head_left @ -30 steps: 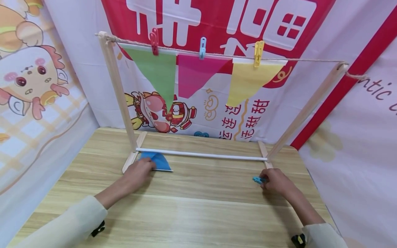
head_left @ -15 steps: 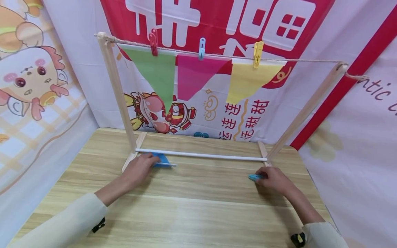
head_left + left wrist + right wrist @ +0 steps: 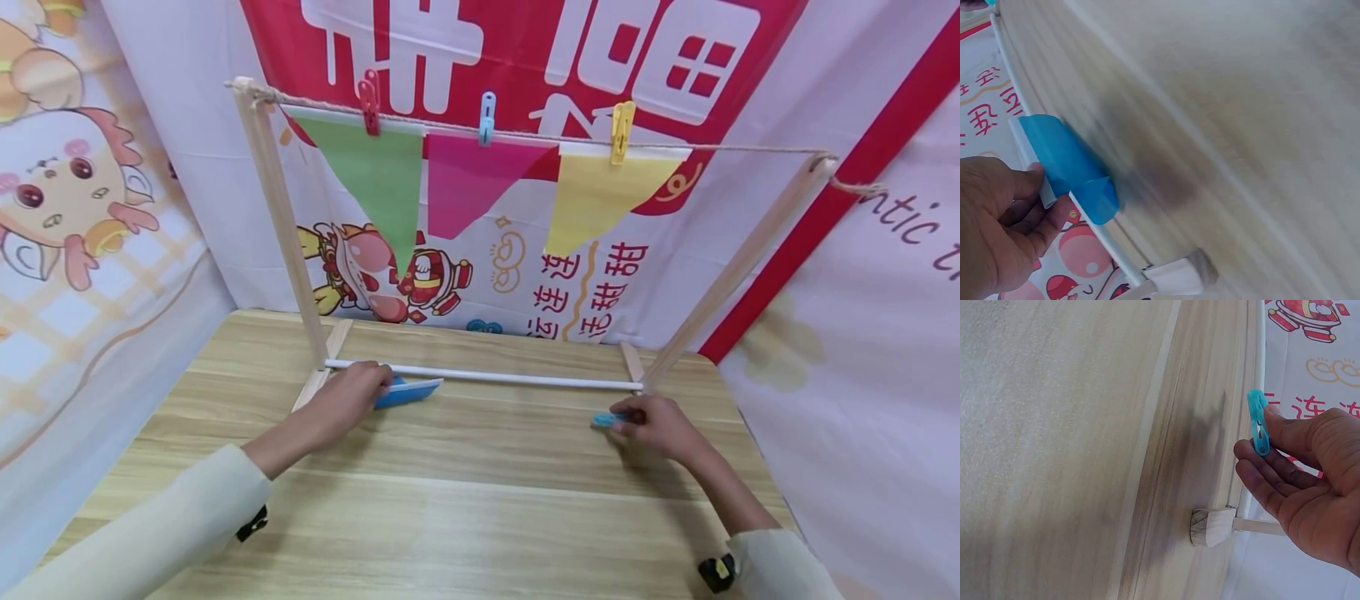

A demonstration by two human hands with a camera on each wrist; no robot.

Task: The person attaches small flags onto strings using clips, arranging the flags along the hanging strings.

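My left hand (image 3: 352, 398) pinches a blue pennant (image 3: 1063, 153) by its white folded top edge, just above the table and in front of the rack's white rod (image 3: 487, 377). The pennant bends, and its tip curls in the left wrist view. On the right, my right hand (image 3: 660, 427) holds a turquoise clothespin (image 3: 1258, 422) between thumb and fingers, near the rack's right foot. Behind, a twine line (image 3: 735, 147) carries a green pennant (image 3: 375, 171), a magenta pennant (image 3: 480, 179) and a yellow pennant (image 3: 607, 196), with red (image 3: 369, 102), light blue (image 3: 487, 118) and yellow (image 3: 621, 133) clothespins over them.
Two wooden posts, left (image 3: 281, 217) and right (image 3: 742, 267), hold the twine. Their feet stand on the wood-grain table (image 3: 480, 517). A printed cloth backdrop (image 3: 420, 50) hangs close behind the rack and along both sides.
My left hand has lifted the blue pennant off the table and moved it slightly right. My right hand has shifted a little left and farther away with the clothespin.
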